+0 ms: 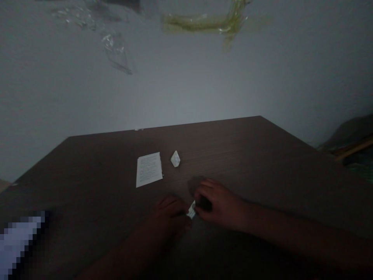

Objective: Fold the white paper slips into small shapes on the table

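My left hand (170,214) and my right hand (217,204) meet low on a dark wood-grain table (233,149). Between their fingertips, a small folded piece of white paper (191,210) is pinched from both sides. Its shape is partly hidden by my fingers. Farther up the table lie a flat printed paper sheet (149,169) and a small folded white paper piece (175,158), a short distance apart. Neither hand touches them.
The table's far edge runs in front of a pale grey wall (186,77). Crinkled clear plastic (116,52) and yellow-green plastic (210,21) show at the top. A pixelated patch (20,247) covers the lower left corner. Dark items with a wooden strip (354,147) sit beyond the right edge.
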Demonstrator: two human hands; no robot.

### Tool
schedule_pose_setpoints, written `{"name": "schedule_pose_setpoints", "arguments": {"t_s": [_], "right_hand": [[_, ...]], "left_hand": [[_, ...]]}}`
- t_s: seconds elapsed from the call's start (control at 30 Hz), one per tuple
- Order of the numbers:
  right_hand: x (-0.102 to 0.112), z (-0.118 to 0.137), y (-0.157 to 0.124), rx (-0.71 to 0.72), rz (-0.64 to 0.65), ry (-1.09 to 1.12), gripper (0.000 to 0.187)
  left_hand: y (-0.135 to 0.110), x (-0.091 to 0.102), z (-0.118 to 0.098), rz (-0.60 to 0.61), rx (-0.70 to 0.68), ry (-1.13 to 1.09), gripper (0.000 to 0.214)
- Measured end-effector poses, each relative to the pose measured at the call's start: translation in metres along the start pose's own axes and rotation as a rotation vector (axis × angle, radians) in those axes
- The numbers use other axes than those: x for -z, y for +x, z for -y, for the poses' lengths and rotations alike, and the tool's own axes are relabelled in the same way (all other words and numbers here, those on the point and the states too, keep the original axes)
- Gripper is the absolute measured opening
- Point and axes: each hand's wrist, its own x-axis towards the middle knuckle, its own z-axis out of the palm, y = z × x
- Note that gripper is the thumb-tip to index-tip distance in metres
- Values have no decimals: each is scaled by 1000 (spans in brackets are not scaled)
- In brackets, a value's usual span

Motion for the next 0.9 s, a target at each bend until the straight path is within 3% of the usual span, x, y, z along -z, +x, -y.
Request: {"name": "schedule_pose_setpoints", "arguments": {"t_s": [0.23,0.4,0.57,0.7,0.9], "right_hand": [[-3,1,4,-64,-13,-36,25],[-6,-12,18,-96,-76,-67,27],[-4,-21,16,70,-133,-2,12],[-1,-19,9,255,-38,48,17],[-6,-14,7,287,36,-65,32]], "left_hand": [[3,-15,8,53,-5,28,17],[5,-9,8,58,-21,5,18],[7,6,3,62,-30,-76,21],[11,6,11,-41,119,-279,33],[24,12,29,-338,442,-408,16]]}}
